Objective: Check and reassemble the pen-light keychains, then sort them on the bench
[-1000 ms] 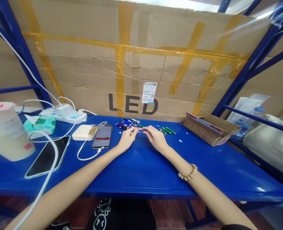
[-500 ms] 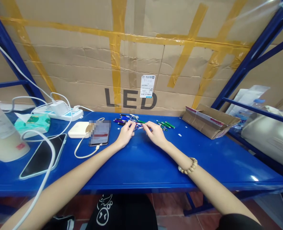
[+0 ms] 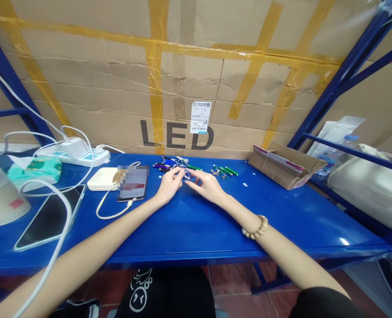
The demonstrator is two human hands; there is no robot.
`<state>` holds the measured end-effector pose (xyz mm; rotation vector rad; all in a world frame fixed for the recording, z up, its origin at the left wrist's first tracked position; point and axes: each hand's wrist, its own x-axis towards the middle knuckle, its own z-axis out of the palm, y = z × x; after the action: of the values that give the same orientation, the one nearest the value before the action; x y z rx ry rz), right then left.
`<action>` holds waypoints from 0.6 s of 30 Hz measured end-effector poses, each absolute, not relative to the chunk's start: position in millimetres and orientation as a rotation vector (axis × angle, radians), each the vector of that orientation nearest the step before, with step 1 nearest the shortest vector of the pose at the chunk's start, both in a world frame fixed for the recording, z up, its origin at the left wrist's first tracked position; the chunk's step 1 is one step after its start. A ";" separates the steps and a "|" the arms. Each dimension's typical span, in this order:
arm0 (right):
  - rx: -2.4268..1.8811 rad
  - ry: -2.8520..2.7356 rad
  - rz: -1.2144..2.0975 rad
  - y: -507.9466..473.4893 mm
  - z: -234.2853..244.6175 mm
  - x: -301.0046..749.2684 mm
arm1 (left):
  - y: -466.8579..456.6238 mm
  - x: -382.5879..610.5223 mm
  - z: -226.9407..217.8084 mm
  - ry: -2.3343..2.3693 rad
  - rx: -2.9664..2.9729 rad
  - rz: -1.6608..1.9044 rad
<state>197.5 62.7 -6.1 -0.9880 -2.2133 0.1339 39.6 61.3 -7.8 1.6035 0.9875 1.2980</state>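
Observation:
My left hand (image 3: pixel 169 184) is in a pinch, its thumb and fingertips pressed together at the near edge of a small pile. What it holds is too small and hidden to make out. Close beside it, my right hand (image 3: pixel 207 185) has thumb and index finger apart, pointing at the left fingertips. A shiny small clip (image 3: pixel 189 176) shows in the gap between them. Behind the hands lie several slim blue, purple and black pen-shaped tubes (image 3: pixel 164 166) with metal clips. Several green pen-shaped tubes (image 3: pixel 229 170) lie to the right.
Left on the blue table (image 3: pixel 189 229) are a phone (image 3: pixel 132 185) cabled to a power bank (image 3: pixel 102 179), a second phone (image 3: pixel 51 216), tissues (image 3: pixel 36 171), a power strip (image 3: pixel 96 157) and a plastic cup (image 3: pixel 3 194). An open cardboard box (image 3: pixel 285 165) stands right. A white cable hangs over my left forearm.
My right thumb and index finger have parted from their pinch, and that hand has come closer to the left. The whole view has shifted slightly.

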 end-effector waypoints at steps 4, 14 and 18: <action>-0.960 -2.230 0.009 63.0 -6.9 197.7 | 59.0 40.7 -5.4 1.014 1.633 1.301; -0.906 -2.332 -0.003 65.7 -6.4 201.3 | 58.3 40.1 -5.3 1.070 1.681 1.267; -0.884 -2.333 0.006 67.4 -6.9 201.3 | 59.1 40.0 -5.8 1.076 1.686 1.266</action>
<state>201.3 67.4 -6.9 -0.8844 -2.3334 0.0057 40.0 59.1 -5.8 1.6855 1.0760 1.2656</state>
